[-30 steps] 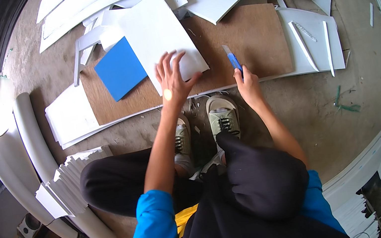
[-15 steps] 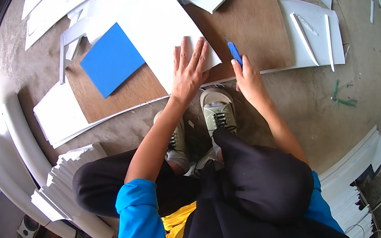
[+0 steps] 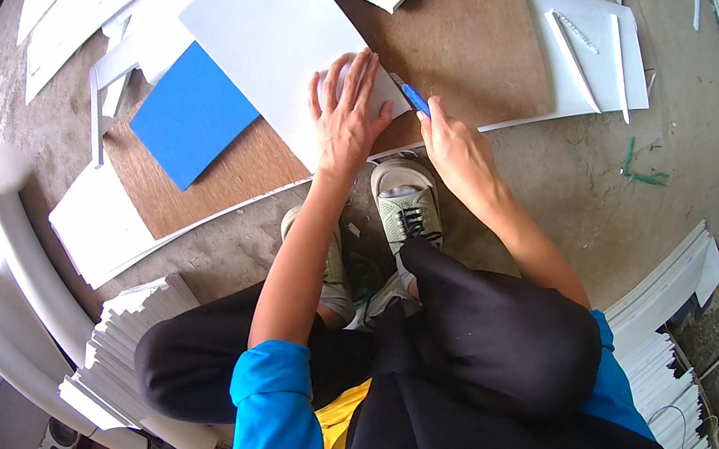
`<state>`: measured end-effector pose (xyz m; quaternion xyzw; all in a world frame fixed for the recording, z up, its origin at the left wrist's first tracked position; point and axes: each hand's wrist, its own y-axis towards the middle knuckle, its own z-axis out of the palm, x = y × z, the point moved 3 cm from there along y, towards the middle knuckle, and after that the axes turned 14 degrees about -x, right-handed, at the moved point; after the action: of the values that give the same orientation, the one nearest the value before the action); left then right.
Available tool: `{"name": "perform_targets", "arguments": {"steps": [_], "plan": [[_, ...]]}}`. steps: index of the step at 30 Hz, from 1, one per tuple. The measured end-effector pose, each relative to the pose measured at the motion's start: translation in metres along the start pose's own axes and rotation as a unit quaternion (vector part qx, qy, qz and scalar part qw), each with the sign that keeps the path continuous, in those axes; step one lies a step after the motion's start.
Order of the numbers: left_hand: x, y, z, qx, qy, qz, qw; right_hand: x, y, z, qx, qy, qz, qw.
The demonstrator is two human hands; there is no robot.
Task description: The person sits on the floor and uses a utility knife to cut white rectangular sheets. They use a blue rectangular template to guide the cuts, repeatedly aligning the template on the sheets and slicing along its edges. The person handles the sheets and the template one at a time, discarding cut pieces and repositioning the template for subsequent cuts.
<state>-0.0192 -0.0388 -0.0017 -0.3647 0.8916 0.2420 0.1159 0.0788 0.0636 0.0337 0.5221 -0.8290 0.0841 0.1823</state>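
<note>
My left hand point(image 3: 344, 122) lies with fingers stretched out on the near end of a white rectangular sheet point(image 3: 271, 35), pressing on it. My right hand point(image 3: 456, 143) grips a blue utility knife point(image 3: 417, 99). The knife's tip is right beside the sheet's right edge, close to its near corner; whether the blade touches the sheet I cannot tell. Beneath the sheet is a brown wooden board point(image 3: 463, 45), which rests on larger white sheets. A blue rectangular panel point(image 3: 194, 114) sits to the left, its right side meeting or passing under the white sheet.
Two narrow white strips point(image 3: 573, 60) lie on a white sheet at the right. White offcuts point(image 3: 100, 39) are piled at the far side. A stack of white strips point(image 3: 128, 344) and white rolls point(image 3: 39, 269) stand at the left. Green scraps point(image 3: 640, 168) lie on the concrete floor.
My right hand has brought the utility knife leftward to the white sheet's edge. My left hand has stayed on the sheet, with its fingers slightly shifted. The whole view has shifted a little.
</note>
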Motion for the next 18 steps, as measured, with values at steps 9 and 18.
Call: {"name": "perform_targets", "arguments": {"steps": [9,18], "plan": [[0.0012,0.0007,0.0007,0.015,-0.002,-0.006,1.000,0.0043,0.0063,0.0033,-0.002,-0.028,-0.008,1.000],[0.0009,0.0008,0.0015,0.012,0.010,0.002,1.000,0.0088,0.0083,0.0071,0.006,-0.034,-0.004,0.999]]}}
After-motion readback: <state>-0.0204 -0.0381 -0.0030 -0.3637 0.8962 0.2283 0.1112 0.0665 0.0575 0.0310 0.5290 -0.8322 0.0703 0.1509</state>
